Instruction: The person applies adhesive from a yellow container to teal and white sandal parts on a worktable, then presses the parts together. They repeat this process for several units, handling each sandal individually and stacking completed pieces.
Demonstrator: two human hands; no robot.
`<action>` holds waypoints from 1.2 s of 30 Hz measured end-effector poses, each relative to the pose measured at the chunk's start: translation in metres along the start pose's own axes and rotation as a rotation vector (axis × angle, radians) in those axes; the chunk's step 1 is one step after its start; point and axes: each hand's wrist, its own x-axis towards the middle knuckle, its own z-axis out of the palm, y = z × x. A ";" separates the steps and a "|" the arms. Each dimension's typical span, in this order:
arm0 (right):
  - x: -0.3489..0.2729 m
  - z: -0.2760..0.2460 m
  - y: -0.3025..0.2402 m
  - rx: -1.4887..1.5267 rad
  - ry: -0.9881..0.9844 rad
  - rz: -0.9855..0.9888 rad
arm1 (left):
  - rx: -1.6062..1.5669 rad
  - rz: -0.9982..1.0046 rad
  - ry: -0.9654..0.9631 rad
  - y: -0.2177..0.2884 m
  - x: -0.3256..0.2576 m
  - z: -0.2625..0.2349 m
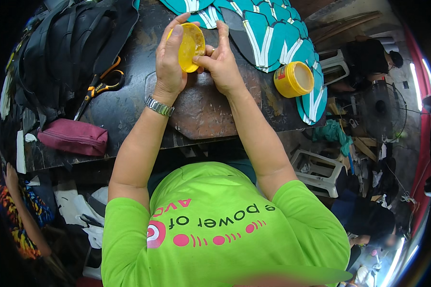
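Observation:
A shallow round yellow lid (190, 50) is tilted up over the table, its smeared inside facing me. My left hand (168, 64) grips it along the left rim, thumb upright against the edge and the fingers partly hidden behind. On the other side my right hand (221, 67) holds the lower right rim, with its thumb on the inside and a finger curled behind. Its index finger points upward, away from the lid. To the right of the hands stands a yellow jar (285, 82) with a pale, round top; whether that is its contents I cannot tell.
Teal pieces with white strips (258, 43) overlap along the far right. Black fabric pieces (76, 38) are heaped at the left, beside orange-and-black scissors (100, 86) and a maroon zip pouch (74, 137). A worn board (201, 117) lies under my hands. White stools (316, 174) and other people are nearby.

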 end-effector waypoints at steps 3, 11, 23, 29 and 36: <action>-0.001 0.000 0.000 -0.076 0.005 -0.001 | 0.042 0.014 -0.024 -0.004 0.000 0.001; -0.004 0.006 0.016 -0.396 0.158 -0.229 | 0.029 -0.045 -0.016 -0.005 0.002 -0.002; 0.000 -0.001 0.002 -0.004 -0.037 -0.025 | 0.021 -0.051 0.009 0.000 0.002 -0.004; -0.008 0.001 0.009 -0.361 0.077 -0.086 | -0.070 -0.127 0.002 -0.004 0.003 -0.005; 0.010 -0.001 0.025 -0.396 0.203 -0.221 | 0.412 0.195 0.001 -0.018 -0.012 0.015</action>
